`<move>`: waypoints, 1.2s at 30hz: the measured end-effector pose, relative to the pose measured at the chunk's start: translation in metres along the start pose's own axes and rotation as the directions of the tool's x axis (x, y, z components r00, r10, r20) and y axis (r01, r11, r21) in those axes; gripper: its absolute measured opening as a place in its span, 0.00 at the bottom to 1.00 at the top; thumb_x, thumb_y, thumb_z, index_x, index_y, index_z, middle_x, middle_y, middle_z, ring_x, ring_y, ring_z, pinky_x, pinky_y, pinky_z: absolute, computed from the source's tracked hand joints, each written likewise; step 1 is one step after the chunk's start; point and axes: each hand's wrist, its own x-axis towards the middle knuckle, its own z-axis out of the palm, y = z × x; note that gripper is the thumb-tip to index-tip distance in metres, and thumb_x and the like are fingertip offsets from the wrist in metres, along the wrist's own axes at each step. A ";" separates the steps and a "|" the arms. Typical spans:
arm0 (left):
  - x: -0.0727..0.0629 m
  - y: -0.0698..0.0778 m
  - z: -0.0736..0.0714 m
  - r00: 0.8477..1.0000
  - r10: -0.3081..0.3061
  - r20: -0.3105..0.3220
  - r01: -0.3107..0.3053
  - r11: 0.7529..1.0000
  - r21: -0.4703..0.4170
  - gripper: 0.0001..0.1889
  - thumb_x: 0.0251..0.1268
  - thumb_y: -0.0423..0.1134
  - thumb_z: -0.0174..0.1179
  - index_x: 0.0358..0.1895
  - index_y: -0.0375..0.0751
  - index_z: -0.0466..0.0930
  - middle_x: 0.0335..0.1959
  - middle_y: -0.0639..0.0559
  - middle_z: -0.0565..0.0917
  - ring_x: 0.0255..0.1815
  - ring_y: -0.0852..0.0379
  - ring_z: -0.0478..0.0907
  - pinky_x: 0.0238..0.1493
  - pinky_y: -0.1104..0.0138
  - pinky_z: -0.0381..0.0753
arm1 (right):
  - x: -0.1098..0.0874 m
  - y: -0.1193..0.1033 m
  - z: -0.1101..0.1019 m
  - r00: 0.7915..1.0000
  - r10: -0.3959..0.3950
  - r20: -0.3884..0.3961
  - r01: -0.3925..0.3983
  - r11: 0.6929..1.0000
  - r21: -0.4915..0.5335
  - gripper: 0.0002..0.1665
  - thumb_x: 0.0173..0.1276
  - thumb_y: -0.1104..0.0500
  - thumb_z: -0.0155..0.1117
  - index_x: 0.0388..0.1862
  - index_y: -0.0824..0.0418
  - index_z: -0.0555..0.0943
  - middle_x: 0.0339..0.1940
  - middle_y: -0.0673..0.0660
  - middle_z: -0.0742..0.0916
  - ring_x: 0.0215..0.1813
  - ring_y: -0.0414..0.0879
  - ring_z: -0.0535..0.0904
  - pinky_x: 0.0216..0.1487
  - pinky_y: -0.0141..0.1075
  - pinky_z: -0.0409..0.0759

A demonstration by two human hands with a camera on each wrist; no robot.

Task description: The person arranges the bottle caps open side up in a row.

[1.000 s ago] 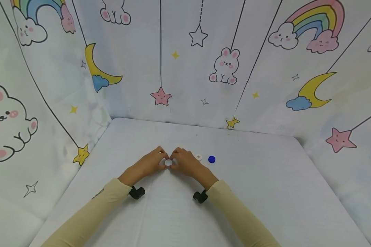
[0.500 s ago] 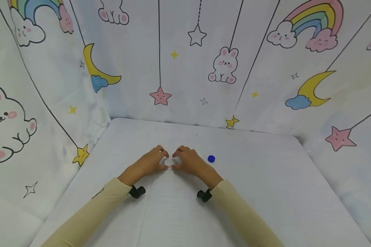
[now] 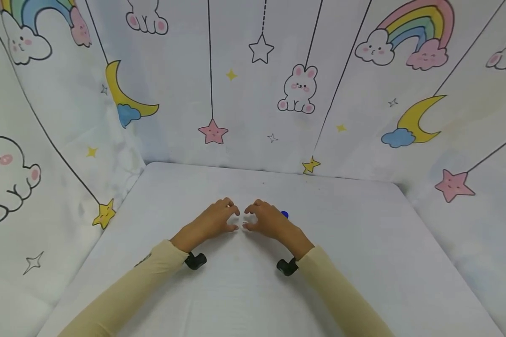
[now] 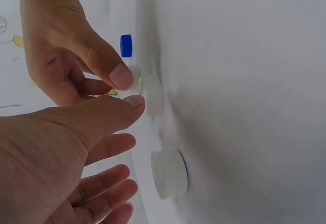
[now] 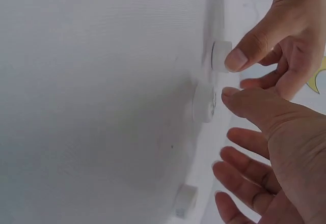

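1. Left hand [image 3: 212, 221], fingers released; white disc [image 4: 170, 174] lies at 5 o'clock from its thumb (left wrist view).
2. Right hand [image 3: 270, 222], fingers released; second white disc [image 5: 204, 103] lies at 8 o'clock from its thumb (right wrist view).
3. Blue disc [image 3: 284, 214], at the hand's 2 o'clock (head view).

The left arm [image 3: 130, 285] and right arm [image 3: 341, 285], both long-sleeved, extend forward from the lower edge of the head view and converge, with both wrists bare. The left hand [image 3: 217, 219] and right hand [image 3: 270, 220] face each other across a narrow gap, thumbs nearer the body. On each hand the thumb is extended and set apart from the fingers, which are relaxed and slightly bent, with visible spacing between them.
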 end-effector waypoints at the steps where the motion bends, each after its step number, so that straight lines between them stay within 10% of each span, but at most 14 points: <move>1: 0.001 0.001 0.001 1.000 0.003 0.000 -0.003 1.000 -0.001 0.20 0.68 0.44 0.74 0.58 0.41 0.83 0.59 0.42 0.77 0.59 0.42 0.78 0.62 0.49 0.78 | -0.001 0.001 0.000 1.000 0.002 0.002 -0.002 1.000 0.005 0.25 0.71 0.49 0.76 0.61 0.58 0.85 0.56 0.57 0.85 0.58 0.51 0.83 0.64 0.49 0.81; 36: 0.012 0.011 0.018 0.995 0.082 -0.056 -0.079 0.995 0.066 0.12 0.66 0.42 0.75 0.48 0.42 0.86 0.52 0.43 0.80 0.49 0.45 0.79 0.50 0.53 0.80 | -0.009 0.006 0.023 0.999 -0.011 -0.030 0.010 1.000 -0.020 0.21 0.72 0.49 0.74 0.59 0.57 0.87 0.49 0.52 0.86 0.51 0.45 0.84 0.58 0.38 0.84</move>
